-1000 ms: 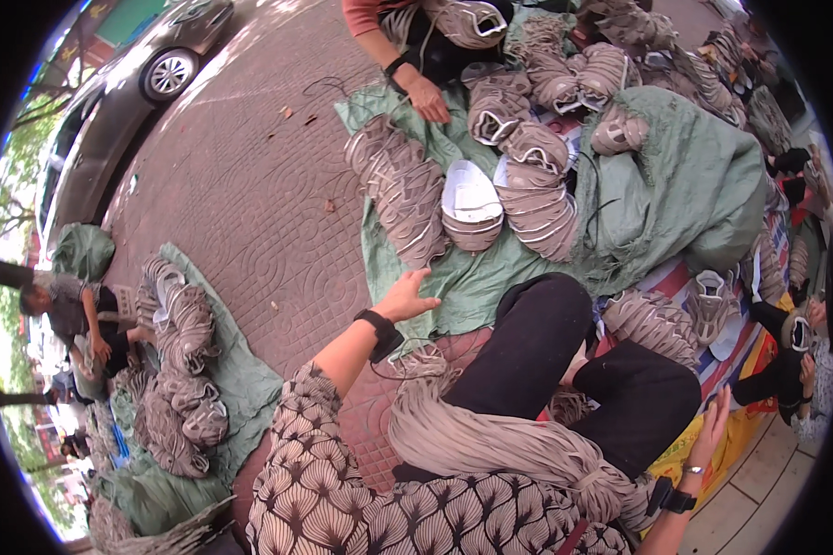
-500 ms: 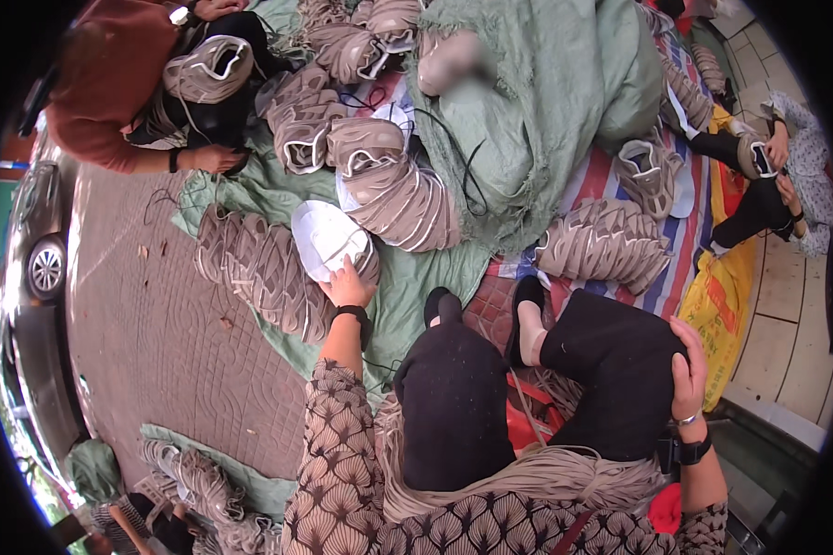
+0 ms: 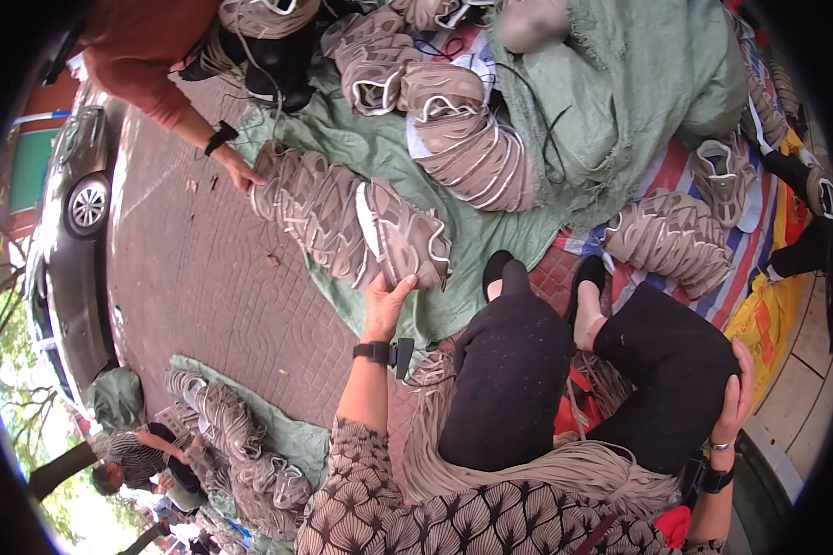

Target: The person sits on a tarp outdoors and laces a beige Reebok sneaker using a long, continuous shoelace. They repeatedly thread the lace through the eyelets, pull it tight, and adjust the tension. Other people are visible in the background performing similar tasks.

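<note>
Head view shows, at the far left, a dark car (image 3: 76, 268) on the pavement (image 3: 213, 268), and below it a green bag (image 3: 116, 398); what is in this bag, I cannot see. Near it sits a person (image 3: 143, 455), next to a pile of shoes (image 3: 236, 430) on green cloth. At upper left, a co-worker's hand (image 3: 240, 173), coming from a rust-coloured sleeve (image 3: 153, 79), touches the far end of a row of shoes (image 3: 310, 208). At the near end of this row is a beige shoe (image 3: 412, 239), touching the row, above a green sheet (image 3: 435, 310). The left hand (image 3: 387, 307) grips this shoe by its lower edge, with the thumb upon it. Behind stands another row, packed closely. A bundle of beige cords (image 3: 537, 472) lies across the lap. Further right, a big green sack (image 3: 639, 102) bulges; its contents are hidden, and one shoe (image 3: 530, 23) rests against its top. Beside it, more shoes (image 3: 671, 242) lie on a striped sheet (image 3: 627, 277). The right hand (image 3: 733, 398) rests on the knee, its fingers loosely extended and holding nothing, near a yellow sheet (image 3: 757, 310).
</note>
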### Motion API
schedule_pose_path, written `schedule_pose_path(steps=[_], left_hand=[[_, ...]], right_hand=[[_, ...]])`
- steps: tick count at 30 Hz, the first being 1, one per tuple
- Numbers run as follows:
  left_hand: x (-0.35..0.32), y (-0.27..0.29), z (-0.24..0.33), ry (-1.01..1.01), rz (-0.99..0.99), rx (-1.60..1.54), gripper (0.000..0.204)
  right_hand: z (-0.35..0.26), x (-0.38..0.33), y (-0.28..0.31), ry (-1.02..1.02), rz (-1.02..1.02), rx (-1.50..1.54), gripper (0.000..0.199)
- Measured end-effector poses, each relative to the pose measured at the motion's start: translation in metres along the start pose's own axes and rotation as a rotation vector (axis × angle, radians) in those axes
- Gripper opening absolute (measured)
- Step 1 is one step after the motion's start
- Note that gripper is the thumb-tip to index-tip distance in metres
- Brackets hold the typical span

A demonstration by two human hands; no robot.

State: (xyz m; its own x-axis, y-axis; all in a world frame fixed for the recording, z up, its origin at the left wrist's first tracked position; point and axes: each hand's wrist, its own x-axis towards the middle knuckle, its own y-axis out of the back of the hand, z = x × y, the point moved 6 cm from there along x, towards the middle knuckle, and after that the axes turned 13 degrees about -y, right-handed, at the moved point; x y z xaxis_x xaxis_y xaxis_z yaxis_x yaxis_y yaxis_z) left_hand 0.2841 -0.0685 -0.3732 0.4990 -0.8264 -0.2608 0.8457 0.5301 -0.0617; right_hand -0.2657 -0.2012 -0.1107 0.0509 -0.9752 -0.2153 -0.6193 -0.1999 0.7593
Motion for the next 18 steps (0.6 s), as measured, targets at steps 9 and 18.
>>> schedule_pose_path(steps=[9,18], left_hand=[[-0.079,0.029,0.056,0.008,0.069,-0.169,0.037],[-0.155,-0.016,0.035,0.174,-0.252,-0.171,0.043]], right_hand=[[0.009,-0.004,0.0,0.046,0.021,0.012,0.044],[0.002,-0.009,-0.003,0.117,-0.014,0.076,0.045]])
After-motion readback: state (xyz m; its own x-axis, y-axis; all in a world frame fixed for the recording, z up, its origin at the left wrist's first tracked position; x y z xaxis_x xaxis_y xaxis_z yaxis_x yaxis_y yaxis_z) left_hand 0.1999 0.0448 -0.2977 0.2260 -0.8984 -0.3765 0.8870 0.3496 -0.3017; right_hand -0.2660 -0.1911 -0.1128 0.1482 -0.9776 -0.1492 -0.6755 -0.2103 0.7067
